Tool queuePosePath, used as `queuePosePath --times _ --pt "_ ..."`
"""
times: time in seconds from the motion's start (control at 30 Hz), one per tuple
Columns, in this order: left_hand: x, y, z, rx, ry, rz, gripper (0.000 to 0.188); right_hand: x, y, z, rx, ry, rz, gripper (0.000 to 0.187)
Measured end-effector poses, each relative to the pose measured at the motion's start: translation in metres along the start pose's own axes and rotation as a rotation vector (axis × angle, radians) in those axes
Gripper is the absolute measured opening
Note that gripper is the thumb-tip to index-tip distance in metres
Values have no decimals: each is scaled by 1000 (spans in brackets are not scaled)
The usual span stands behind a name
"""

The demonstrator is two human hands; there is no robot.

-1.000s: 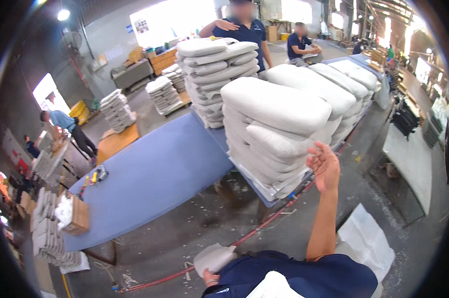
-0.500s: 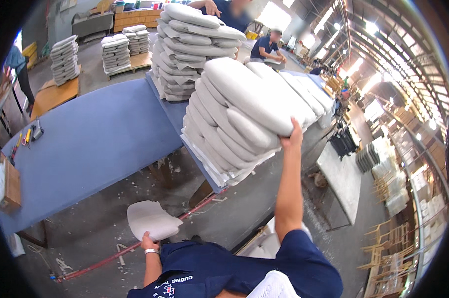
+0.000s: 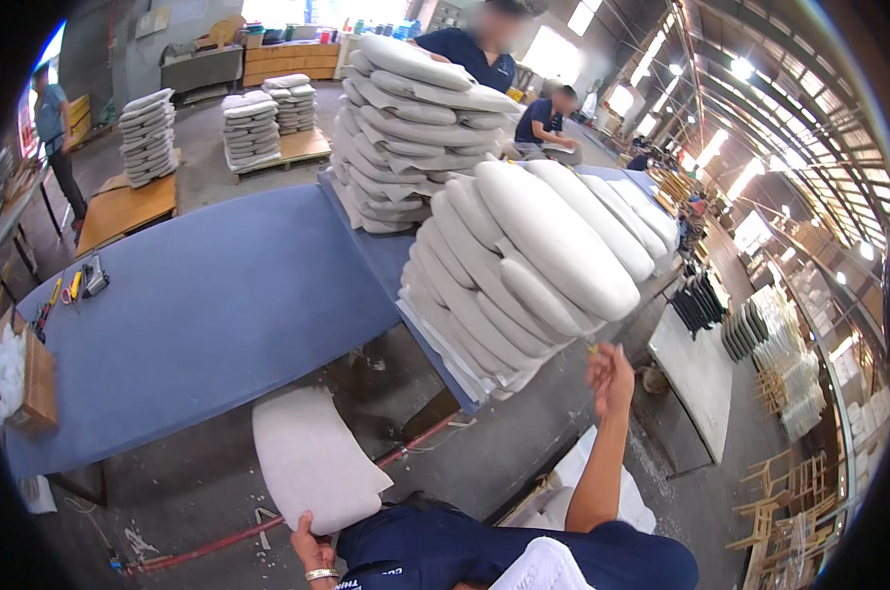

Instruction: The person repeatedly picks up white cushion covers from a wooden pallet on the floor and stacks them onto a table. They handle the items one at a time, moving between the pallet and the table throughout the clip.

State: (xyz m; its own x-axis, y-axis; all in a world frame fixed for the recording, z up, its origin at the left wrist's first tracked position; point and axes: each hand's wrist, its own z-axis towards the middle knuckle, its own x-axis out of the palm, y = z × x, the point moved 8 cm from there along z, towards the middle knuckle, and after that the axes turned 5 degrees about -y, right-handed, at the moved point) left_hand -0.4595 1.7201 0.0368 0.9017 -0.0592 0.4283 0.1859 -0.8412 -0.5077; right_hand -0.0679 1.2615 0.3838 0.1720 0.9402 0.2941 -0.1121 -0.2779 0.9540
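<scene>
Below, left hand [image 3: 311, 544] grips a pale cushion [image 3: 312, 457]; right hand [image 3: 610, 380] hovers half-curled.

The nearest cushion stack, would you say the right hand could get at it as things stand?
Probably yes: the right hand is raised close to the cushion stack, with nothing bulky between them, though a small yellow thing seems to be in its grip.

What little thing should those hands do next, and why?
Maybe bring the right hand toward the pale cushion: only the left hand grips it, by its near edge, while the right is raised apart from it, near the cushion stack.
</scene>
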Motion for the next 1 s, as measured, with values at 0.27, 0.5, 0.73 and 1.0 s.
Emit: queuePosePath --times 0.27,0.5,0.73,1.0 --pt "41 -38 -35 -10 -67 319 45 144 46 -25 -278 417 -353 32" --pt "107 -57 -121 99 -284 -40 37 104 121 82 -467 330 -452 32" --pt "93 -101 -195 486 -483 245 43 89 107 163 -421 554 -528 46" --pt "646 -173 -214 814 896 -230 46 101 117 152 -674 876 -421 39"
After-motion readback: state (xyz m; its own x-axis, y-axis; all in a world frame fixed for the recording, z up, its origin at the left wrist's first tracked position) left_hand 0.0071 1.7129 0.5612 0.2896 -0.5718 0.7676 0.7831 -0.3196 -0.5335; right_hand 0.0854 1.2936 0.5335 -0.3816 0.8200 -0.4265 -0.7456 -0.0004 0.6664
